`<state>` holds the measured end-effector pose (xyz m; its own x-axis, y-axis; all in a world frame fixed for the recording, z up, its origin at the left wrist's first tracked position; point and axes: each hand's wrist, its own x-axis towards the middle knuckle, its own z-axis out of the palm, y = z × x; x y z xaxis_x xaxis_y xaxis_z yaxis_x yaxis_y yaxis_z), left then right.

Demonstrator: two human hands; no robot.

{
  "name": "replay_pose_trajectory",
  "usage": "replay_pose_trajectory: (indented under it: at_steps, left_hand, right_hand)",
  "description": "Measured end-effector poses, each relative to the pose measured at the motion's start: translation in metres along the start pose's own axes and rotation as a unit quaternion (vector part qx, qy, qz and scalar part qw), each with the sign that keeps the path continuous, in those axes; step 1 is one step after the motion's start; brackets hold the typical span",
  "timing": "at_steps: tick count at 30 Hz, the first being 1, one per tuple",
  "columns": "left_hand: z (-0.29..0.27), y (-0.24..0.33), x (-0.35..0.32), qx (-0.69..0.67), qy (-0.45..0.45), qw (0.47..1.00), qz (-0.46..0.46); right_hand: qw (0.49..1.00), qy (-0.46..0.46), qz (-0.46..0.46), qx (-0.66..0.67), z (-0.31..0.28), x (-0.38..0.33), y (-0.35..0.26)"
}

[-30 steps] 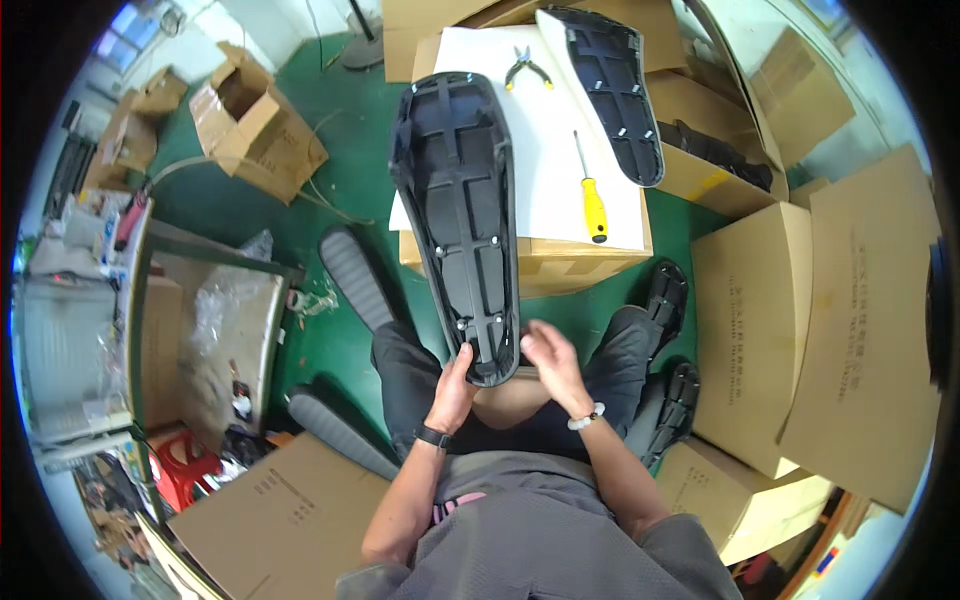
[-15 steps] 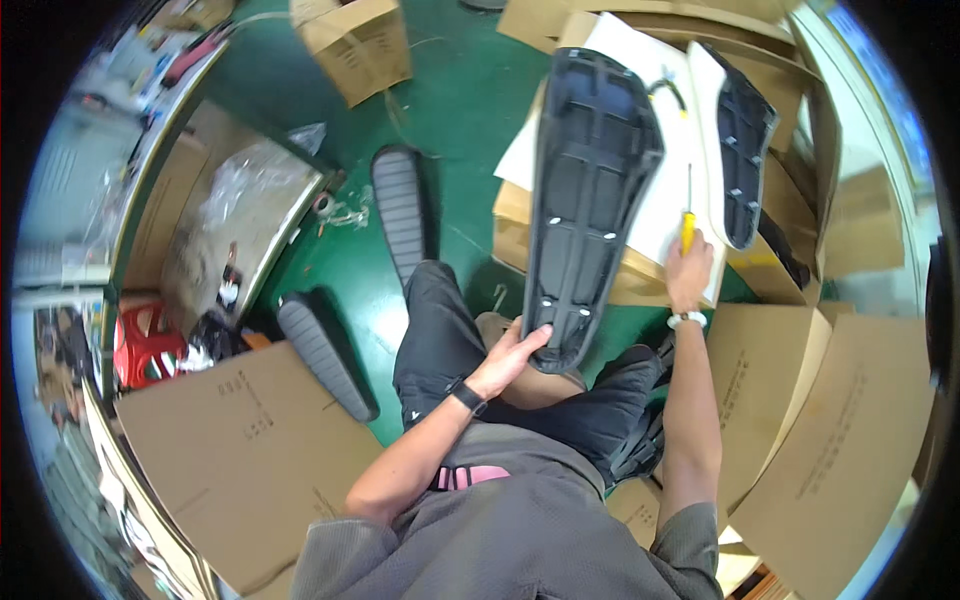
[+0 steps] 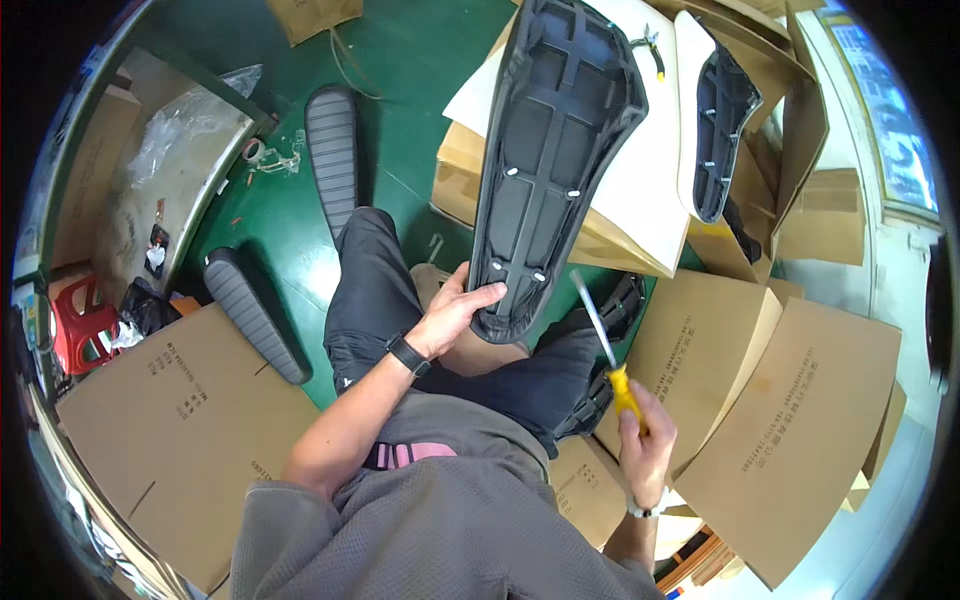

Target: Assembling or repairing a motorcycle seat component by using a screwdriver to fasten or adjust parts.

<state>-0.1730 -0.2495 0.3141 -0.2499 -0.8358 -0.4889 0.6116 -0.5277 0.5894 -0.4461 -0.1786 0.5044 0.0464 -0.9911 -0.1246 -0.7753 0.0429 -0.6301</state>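
Observation:
My left hand (image 3: pixel 452 318) grips the narrow near end of a long black seat (image 3: pixel 548 170), thumb on top. The seat's ribbed plastic underside faces up, with several small light fittings along it, and its far part lies over a white sheet. My right hand (image 3: pixel 645 440) is closed round the yellow handle of a screwdriver (image 3: pixel 622 392). Its metal shaft points up and away, the tip apart from the seat, to the right of its near end. Pliers (image 3: pixel 655 55) with black and yellow handles lie on the white sheet (image 3: pixel 640 215) beyond.
A second black seat piece (image 3: pixel 722 130) lies at the far right. Two ribbed black seats (image 3: pixel 332 150) (image 3: pixel 257 315) rest at the left. Cardboard boxes (image 3: pixel 185 430) (image 3: pixel 800 440) flank me on both sides. A red stool (image 3: pixel 85 325) and a workbench (image 3: pixel 205 190) stand at the left.
My right hand has lifted the screwdriver off the white sheet and brought it nearer my body. The left hand still grips the seat. The whole view has shifted.

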Motion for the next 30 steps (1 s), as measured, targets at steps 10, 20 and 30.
replay_pose_trajectory:
  at_steps: [10, 20, 30]
  left_hand:
    - [0.012, -0.002, -0.004, -0.007, 0.023, 1.0, 0.015]
    - [0.031, -0.008, -0.005, 0.014, 0.065, 0.996, 0.055]
    - [0.038, -0.015, 0.001, 0.062, 0.099, 0.991, 0.07]
  right_hand:
    - [0.946, -0.098, -0.135, -0.277, 0.0, 0.01, -0.062]
    - [0.849, -0.159, -0.185, -0.469, 0.006, 0.022, -0.103]
    - [0.887, -0.136, -0.123, -0.424, 0.016, 0.019, -0.087]
